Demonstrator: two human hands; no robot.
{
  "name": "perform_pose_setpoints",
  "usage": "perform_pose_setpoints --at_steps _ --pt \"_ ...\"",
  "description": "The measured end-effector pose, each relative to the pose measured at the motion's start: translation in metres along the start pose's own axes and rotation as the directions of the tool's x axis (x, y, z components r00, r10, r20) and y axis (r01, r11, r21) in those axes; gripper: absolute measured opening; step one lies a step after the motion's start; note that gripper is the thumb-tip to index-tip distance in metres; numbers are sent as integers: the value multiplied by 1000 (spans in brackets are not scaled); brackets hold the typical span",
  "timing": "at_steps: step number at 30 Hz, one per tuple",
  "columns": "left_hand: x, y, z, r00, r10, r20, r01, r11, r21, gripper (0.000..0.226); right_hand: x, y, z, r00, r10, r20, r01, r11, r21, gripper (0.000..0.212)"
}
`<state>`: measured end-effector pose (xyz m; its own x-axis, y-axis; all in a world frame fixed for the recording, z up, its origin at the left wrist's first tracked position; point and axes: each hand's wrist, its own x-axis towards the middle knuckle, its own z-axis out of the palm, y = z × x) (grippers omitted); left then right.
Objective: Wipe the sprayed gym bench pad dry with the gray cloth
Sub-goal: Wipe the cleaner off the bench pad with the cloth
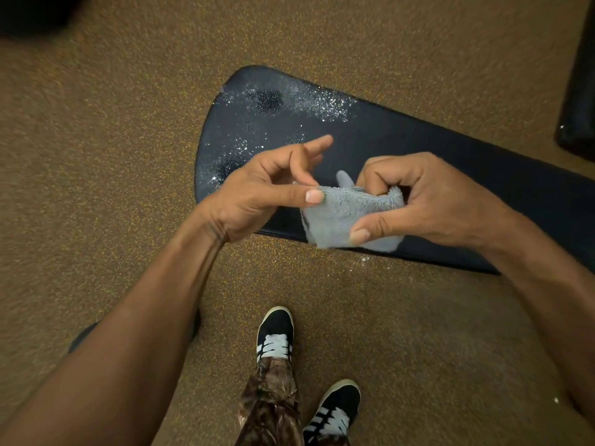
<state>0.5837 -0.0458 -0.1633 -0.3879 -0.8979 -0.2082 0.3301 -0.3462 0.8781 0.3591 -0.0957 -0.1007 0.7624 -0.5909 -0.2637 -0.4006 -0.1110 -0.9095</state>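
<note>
A dark navy gym bench pad (402, 146) runs from the centre to the right edge. Glistening spray droplets (306, 101) cover its rounded left end. I hold the gray cloth (338, 217), folded small, above the pad's near edge. My left hand (257, 194) pinches the cloth's upper left corner between thumb and finger, its other fingers spread. My right hand (428, 201) grips the cloth's right side, thumb pressed on its lower edge. The cloth is not touching the wet patch.
Speckled brown rubber floor (96, 156) surrounds the bench. My two dark sneakers (277, 333) stand just before the pad's near edge. Another black padded object (579, 91) sits at the right edge. A dark shape (29, 14) fills the top left corner.
</note>
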Motion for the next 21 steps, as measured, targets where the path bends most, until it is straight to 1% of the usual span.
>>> perform_pose_setpoints --at_steps 3,4,5,7,8,11,12,13,14,15,16,17,18,19,20,21 --pt "10 -3 4 986 10 168 26 978 -208 24 -2 -5 -5 994 -21 105 -9 961 277 40" --pt "13 -5 7 977 2 212 60 957 -285 27 -1 -4 -5 992 -31 120 -16 927 375 36" --pt "15 -8 10 971 -23 240 108 931 -349 29 0 0 -5 994 -23 107 -30 884 466 37" --pt "18 -12 17 968 -84 235 176 895 -409 31 1 5 -6 998 41 57 -66 806 588 43" --pt "19 -14 18 975 -104 194 179 890 -420 31 1 9 -7 996 91 13 -79 780 621 43" --pt "16 -17 13 993 -119 19 117 904 -411 27 -1 15 -8 965 231 -128 -98 764 638 32" --pt "14 -17 13 992 -123 -35 101 921 -377 24 -2 17 -8 950 275 -149 -120 762 636 34" --pt "12 -18 13 988 -130 -88 94 938 -334 21 -5 20 -8 935 324 -145 -164 756 634 42" --pt "10 -19 13 982 -131 -134 86 951 -299 19 -7 22 -9 917 384 -110 -242 753 612 56" --pt "7 -20 13 978 -121 -171 71 960 -273 17 -9 24 -9 896 443 -46 -351 765 540 67" --pt "5 -21 12 975 -108 -197 56 966 -251 17 -12 27 -9 871 491 30 -455 781 428 69" --pt "3 -21 10 972 -98 -212 48 972 -229 17 -14 29 -7 851 517 90 -516 791 329 64" --pt "1 -20 7 971 -95 -221 48 977 -206 16 -15 32 -4 844 527 103 -533 801 271 58" --pt "-1 -19 4 968 -97 -229 57 983 -176 15 -15 34 -2 852 519 77 -518 808 280 54" --pt "-2 -19 2 964 -108 -243 74 987 -142 14 -15 37 1 864 501 45 -484 802 350 50" --pt "-2 -19 1 958 -118 -260 94 990 -105 15 -13 40 3 875 484 21 -438 772 461 44"
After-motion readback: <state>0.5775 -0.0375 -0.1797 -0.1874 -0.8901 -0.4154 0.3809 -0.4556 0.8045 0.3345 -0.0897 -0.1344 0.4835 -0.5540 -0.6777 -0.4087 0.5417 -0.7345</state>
